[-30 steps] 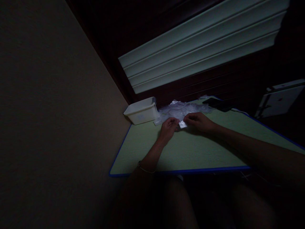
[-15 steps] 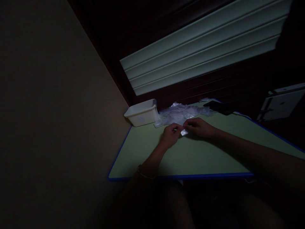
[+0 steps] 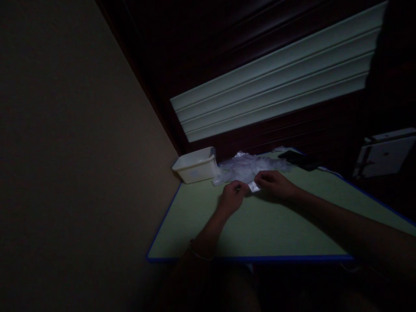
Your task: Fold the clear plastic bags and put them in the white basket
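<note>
Over the light green table (image 3: 273, 229), a small shiny clear plastic bag (image 3: 254, 186) is stretched between my two hands. My left hand (image 3: 233, 195) pinches its left side, fingertips pressed together. At its upper right, my right hand (image 3: 273, 183) is closed with thumb and fingers on the bag's edge. Just beyond my hands lies a loose pile of clear plastic bags (image 3: 243, 167). It is too dim to make out anything inside the small bag.
A white plastic bin (image 3: 199, 173) stands at the table's back left corner, near the wall (image 3: 81, 151). A dark flat object (image 3: 299, 159) with a pale cable lies at the back right. Behind the table is a dark door with pale slats (image 3: 276, 73).
My hands have moved slightly apart, and more of the small plastic bag shows between them. The whole view has shifted, so the table appears lower.
</note>
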A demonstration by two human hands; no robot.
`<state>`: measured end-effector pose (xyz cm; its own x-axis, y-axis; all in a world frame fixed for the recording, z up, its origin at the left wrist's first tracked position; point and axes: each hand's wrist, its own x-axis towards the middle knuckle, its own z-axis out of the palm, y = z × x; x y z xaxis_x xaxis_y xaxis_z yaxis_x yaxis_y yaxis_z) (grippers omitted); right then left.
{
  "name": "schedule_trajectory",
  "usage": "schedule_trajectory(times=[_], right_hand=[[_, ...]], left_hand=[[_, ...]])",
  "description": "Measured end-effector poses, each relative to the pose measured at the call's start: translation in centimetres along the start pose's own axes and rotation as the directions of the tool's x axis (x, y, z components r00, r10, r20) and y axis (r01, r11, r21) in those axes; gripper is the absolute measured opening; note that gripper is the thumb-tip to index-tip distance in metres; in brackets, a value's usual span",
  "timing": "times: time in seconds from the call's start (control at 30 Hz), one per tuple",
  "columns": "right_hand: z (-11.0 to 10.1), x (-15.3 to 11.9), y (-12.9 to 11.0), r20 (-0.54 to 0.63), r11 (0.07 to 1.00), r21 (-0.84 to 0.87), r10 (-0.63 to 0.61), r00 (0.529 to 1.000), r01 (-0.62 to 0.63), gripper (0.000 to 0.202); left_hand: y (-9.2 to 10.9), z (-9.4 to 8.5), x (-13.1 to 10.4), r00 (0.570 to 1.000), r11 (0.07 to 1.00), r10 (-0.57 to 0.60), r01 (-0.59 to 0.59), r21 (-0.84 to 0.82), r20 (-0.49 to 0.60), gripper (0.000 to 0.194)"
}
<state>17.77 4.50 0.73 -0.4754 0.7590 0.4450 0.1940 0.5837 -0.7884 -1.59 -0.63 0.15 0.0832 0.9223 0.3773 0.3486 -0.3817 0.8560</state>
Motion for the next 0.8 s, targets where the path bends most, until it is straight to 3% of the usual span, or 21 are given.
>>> schedule_trajectory(times=[0.17, 0.33, 0.47, 0.8], right_hand=[[0.0, -0.2, -0.3, 0.020, 1.000, 0.001, 0.027, 0.999, -0.027, 0.029], [0.3, -0.3, -0.3, 0.035, 1.000, -0.012, 0.016, 0.999, -0.016, 0.029], [0.6, -0.5, 0.0, 0.075, 1.000, 0.026, -0.006, 0.997, 0.004, 0.029], [0.7, -0.6, -1.0, 0.082, 0.989, 0.130, 0.060, 0.995, -0.071, 0.031]], left_hand=[[0.1, 0.1, 0.0, 1.000, 0.993, -0.010, 0.009, -0.121, -0.005, 0.024], [0.8, 0.4, -0.4, 0.989, 0.978, -0.009, 0.039, -0.204, 0.148, 0.033], [0.8, 0.5, -0.7, 0.971, 0.992, -0.018, 0.047, -0.118, 0.238, 0.041], [0.4, 0.6, -0.9, 0.952, 0.994, -0.072, 0.093, -0.057, 0.297, 0.043]])
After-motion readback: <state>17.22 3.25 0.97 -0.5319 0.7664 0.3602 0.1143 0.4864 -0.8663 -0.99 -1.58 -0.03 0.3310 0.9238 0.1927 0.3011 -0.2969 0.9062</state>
